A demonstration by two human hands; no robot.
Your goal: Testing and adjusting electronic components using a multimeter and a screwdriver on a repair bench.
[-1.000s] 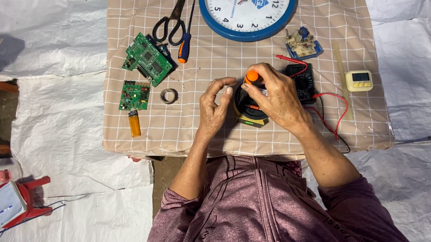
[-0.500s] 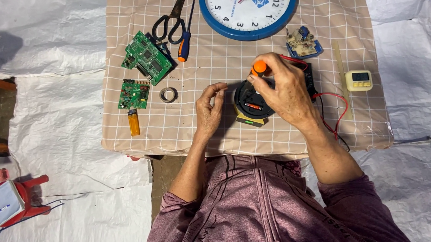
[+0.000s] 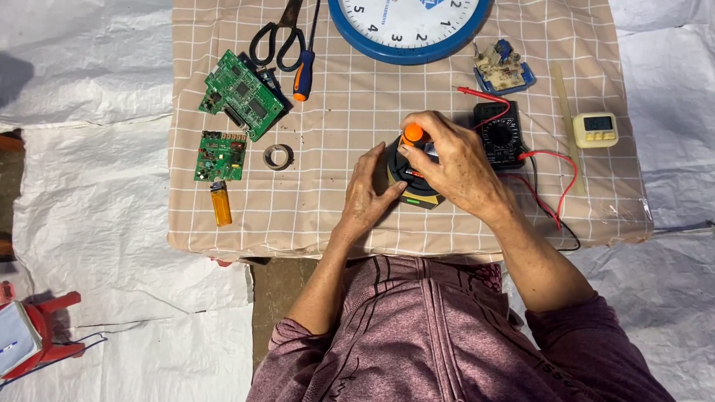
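Note:
My right hand (image 3: 451, 166) grips an orange-handled screwdriver (image 3: 413, 133), held upright over a round black device (image 3: 411, 182) that sits on the checked cloth. My left hand (image 3: 368, 194) presses against the left side of that black device and steadies it. A black multimeter (image 3: 500, 132) with red and black leads lies just right of my right hand. The tip of the screwdriver is hidden by my fingers.
The checked cloth (image 3: 346, 113) also carries two green circuit boards (image 3: 240, 95) (image 3: 220, 155), an orange lighter (image 3: 221, 205), a metal ring (image 3: 278, 156), scissors (image 3: 279, 34), a second screwdriver (image 3: 305, 65), a blue-rimmed wall clock (image 3: 410, 14), a small board (image 3: 503, 66) and a cream timer (image 3: 595, 129). A red object (image 3: 26, 340) lies lower left.
The orange screwdriver handle has shifted slightly right and up over the black device. My left hand has closed in against the device's side.

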